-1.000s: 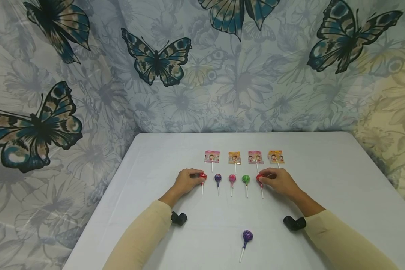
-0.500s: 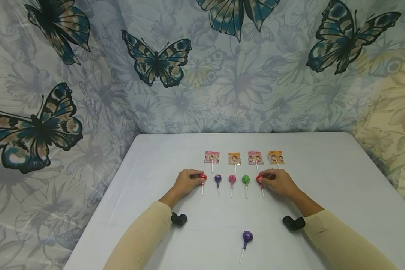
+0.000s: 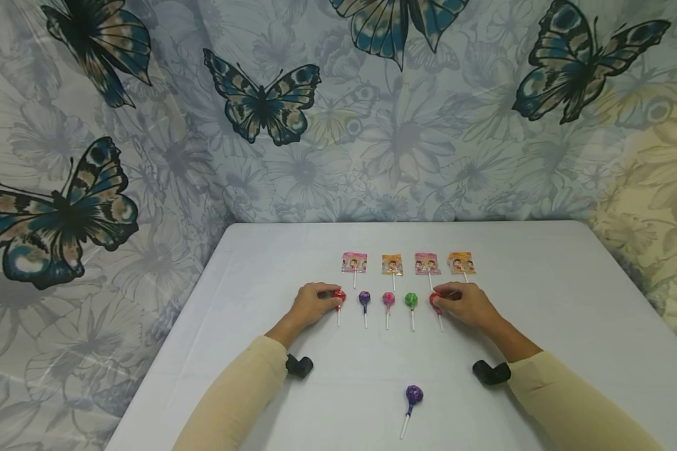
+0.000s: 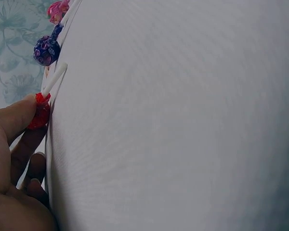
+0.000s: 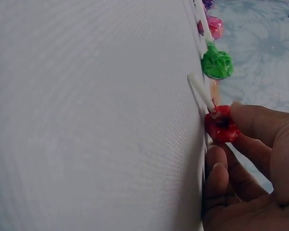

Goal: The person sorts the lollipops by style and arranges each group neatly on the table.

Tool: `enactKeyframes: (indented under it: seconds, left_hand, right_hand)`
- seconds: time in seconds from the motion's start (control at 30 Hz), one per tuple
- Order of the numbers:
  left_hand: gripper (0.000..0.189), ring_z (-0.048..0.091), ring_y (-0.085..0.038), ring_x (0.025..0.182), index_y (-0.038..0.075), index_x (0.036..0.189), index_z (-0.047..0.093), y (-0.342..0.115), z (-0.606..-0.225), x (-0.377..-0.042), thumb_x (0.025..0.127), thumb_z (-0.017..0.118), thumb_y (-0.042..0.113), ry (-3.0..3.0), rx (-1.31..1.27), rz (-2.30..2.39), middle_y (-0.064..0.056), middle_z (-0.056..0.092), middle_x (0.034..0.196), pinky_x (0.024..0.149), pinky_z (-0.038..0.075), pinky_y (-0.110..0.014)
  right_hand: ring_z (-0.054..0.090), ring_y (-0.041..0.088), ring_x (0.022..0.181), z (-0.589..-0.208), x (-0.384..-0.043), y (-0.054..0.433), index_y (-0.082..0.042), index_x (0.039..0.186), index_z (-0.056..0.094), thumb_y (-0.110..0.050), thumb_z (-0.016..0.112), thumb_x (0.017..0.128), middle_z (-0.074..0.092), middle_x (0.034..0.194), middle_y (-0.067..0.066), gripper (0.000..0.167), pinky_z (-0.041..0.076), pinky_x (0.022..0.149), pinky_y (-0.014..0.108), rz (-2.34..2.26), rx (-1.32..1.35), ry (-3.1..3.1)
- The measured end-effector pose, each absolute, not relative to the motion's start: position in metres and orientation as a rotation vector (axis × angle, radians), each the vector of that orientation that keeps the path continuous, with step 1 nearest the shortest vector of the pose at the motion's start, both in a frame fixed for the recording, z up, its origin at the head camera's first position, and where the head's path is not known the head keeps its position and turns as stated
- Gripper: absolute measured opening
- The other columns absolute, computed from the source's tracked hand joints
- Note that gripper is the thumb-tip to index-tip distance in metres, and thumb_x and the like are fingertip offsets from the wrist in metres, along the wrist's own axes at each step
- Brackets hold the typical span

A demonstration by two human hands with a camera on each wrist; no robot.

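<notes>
My left hand (image 3: 311, 303) pinches the head of a red lollipop (image 4: 40, 114) at the left end of a row on the table. At the row's right end, my right hand (image 3: 469, 303) pinches another red lollipop (image 5: 220, 126) between thumb and finger. Between the hands lie a dark blue lollipop (image 3: 363, 298), a pink lollipop (image 3: 388, 299) and a green lollipop (image 3: 410, 300), sticks toward me. The right hand partly covers its lollipop's head in the head view.
Behind the row lie flat-wrapped lollipops in pink wrappers (image 3: 354, 262) and orange wrappers (image 3: 392, 264). A purple lollipop (image 3: 414, 394) lies alone near the front of the white table (image 3: 248, 263). A butterfly-patterned cloth (image 3: 406, 156) hangs behind the table.
The stick of the red lollipop in my right hand has swung slightly to the right. My left hand has stayed in place.
</notes>
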State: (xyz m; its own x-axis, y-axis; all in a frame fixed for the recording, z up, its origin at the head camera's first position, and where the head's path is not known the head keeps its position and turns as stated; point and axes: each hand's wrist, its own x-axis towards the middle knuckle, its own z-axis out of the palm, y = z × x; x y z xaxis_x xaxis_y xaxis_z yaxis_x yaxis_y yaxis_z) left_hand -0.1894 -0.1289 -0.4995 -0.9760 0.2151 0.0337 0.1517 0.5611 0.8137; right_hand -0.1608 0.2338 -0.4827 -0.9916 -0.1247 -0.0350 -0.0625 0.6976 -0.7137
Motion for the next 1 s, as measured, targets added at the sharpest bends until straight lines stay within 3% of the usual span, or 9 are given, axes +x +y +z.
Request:
enactKeyframes:
  seconds: [0.8,1.0]
  left_hand:
    - [0.029,0.052,-0.028,0.118,0.015,0.110,0.075,-0.130,-0.499,-0.190,0.082,0.079,0.020,2.716,0.317,1.392,-0.004,0.065,0.117,0.101,0.036,-0.044]
    - [0.030,0.052,-0.027,0.118,0.015,0.111,0.075,-0.131,-0.500,-0.191,0.082,0.079,0.021,2.714,0.334,1.387,-0.003,0.065,0.117,0.101,0.036,-0.044]
  right_hand:
    - [0.058,0.035,0.103,-0.477,-0.154,0.236,-0.004,0.122,0.065,-0.029,0.072,0.089,0.063,0.113,0.017,0.042,0.051,0.077,0.043,-1.265,-0.086,2.772]
    - [0.057,0.035,0.103,-0.470,-0.146,0.238,-0.005,0.124,0.064,-0.032,0.071,0.089,0.061,0.119,0.019,0.044,0.050,0.072,0.038,-1.276,-0.064,2.780]
